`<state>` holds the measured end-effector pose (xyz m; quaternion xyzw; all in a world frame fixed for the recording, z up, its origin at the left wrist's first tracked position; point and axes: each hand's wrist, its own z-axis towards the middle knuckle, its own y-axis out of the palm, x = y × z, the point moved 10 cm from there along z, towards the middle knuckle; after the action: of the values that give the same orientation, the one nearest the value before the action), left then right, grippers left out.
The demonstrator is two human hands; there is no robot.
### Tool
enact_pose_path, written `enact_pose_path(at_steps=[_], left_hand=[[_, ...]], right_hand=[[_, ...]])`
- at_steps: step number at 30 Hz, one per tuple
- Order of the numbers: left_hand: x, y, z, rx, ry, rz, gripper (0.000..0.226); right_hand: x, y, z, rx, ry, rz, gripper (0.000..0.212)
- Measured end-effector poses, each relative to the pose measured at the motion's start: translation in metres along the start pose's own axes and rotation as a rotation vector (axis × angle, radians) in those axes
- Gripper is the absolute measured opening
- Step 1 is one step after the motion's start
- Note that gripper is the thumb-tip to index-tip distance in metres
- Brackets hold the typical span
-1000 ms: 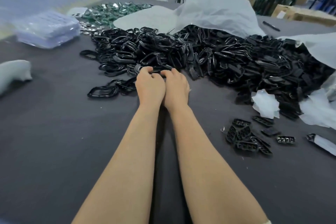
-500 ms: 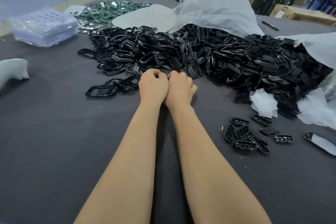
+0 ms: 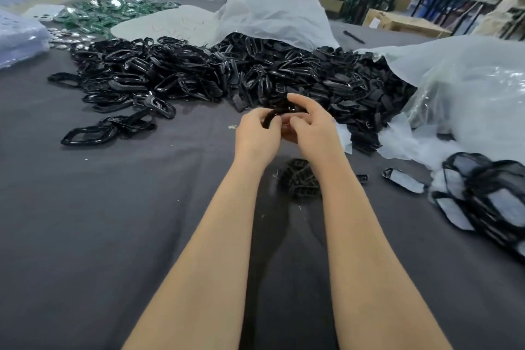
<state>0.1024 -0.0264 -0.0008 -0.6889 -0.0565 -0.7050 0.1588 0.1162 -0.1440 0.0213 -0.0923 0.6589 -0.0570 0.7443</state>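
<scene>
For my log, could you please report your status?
Left hand and right hand both pinch one black ring. Just beyond, ring pile; small parts near wrists.

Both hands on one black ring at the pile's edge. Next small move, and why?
Probably draw the black ring a little toward the body, clear of the pile. The left hand and right hand both pinch it right at the pile's near edge, where loose rings crowd the fingers. Bare cloth lies just nearer, giving room to work it.

Grey cloth [image 3: 113, 207] lies open beside the left hand [image 3: 255, 136]; ring heap [image 3: 227, 77] blocks ahead, framed pieces [image 3: 483, 202] right.
</scene>
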Motion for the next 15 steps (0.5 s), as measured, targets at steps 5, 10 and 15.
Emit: enact_pose_path(at_steps=[5,10,15], left_hand=[[-0.021,0.008,-0.009,0.053,-0.042,-0.119,0.025],[-0.026,-0.001,-0.005,0.110,-0.045,-0.203,0.021],[-0.025,0.002,-0.005,0.088,-0.035,-0.197,0.021]], right_hand=[[0.013,-0.077,-0.011,0.252,0.048,-0.628,0.006],[0.050,-0.075,-0.012,0.036,0.307,-0.921,0.023],[0.024,-0.075,-0.012,0.183,0.102,-0.770,0.016]])
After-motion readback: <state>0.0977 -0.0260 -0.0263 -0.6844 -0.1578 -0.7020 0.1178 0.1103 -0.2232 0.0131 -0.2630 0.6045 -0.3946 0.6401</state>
